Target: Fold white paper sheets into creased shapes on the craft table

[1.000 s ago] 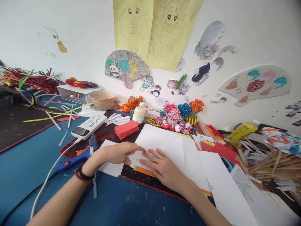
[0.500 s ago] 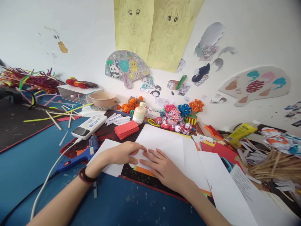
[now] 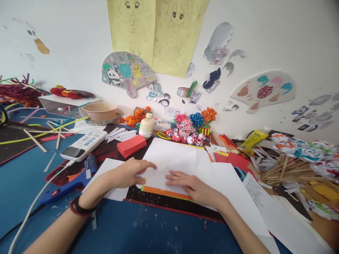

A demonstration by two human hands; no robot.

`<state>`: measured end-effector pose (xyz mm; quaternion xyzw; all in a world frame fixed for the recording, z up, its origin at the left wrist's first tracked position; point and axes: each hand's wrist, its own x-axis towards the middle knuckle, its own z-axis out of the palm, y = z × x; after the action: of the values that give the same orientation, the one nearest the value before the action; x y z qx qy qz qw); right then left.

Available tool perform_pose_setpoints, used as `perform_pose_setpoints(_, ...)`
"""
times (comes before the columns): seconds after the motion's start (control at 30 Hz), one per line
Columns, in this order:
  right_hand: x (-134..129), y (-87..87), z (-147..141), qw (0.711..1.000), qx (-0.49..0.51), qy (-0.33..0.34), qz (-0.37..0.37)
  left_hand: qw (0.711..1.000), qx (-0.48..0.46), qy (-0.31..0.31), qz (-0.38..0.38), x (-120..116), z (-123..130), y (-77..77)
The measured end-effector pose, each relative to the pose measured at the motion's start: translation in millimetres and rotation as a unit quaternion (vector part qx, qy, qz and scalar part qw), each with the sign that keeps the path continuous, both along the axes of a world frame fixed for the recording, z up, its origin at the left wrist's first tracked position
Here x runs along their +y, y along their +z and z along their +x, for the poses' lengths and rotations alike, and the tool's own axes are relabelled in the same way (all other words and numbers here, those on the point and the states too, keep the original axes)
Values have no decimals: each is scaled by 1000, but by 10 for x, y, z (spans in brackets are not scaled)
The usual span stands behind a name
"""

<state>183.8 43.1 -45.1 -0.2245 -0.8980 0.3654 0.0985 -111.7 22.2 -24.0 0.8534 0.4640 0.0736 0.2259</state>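
White paper sheet [image 3: 172,160], mid-table atop an orange sheet [image 3: 164,192], long axis running left to right: left hand [image 3: 127,173] and right hand [image 3: 194,185] both open, flat on its near edge, fingertips pointing toward each other.

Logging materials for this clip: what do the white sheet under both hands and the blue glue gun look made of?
The white sheet looks like thin matte paper: flat, with a faint crease, and coloured sheets edging out beneath it. The blue glue gun looks like moulded plastic with a slight sheen and an orange trigger.
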Motion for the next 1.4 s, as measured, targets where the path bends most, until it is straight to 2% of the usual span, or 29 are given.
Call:
perform_pose_setpoints(0.17, -9, 12, 221, 998, 6, -53, -46, 996, 33, -20, 78, -27, 31, -25)
perform_pose_setpoints(0.37, 6, 19, 253, 998, 22, -45, -50, 977, 51, -38, 204, -27, 223, -120)
perform_pose_setpoints(0.57, 18, 41, 287, 998, 13, -39, -51, 959, 52, -88, 264, 0, 432, -271)
perform_pose_setpoints(0.8, -2, 67, 312, 998, -3, -33, -52, 952, 73, -134, 264, 100, 288, -370)
perform_pose_setpoints(1.07, 1, 68, 334, 998, -12, -26, -64, 960, 61, -144, 233, 99, 308, -299)
perform_pose_setpoints(1.4, 12, 59, 340, 997, -3, -21, -78, 961, 38, -144, 234, 85, 306, -282)
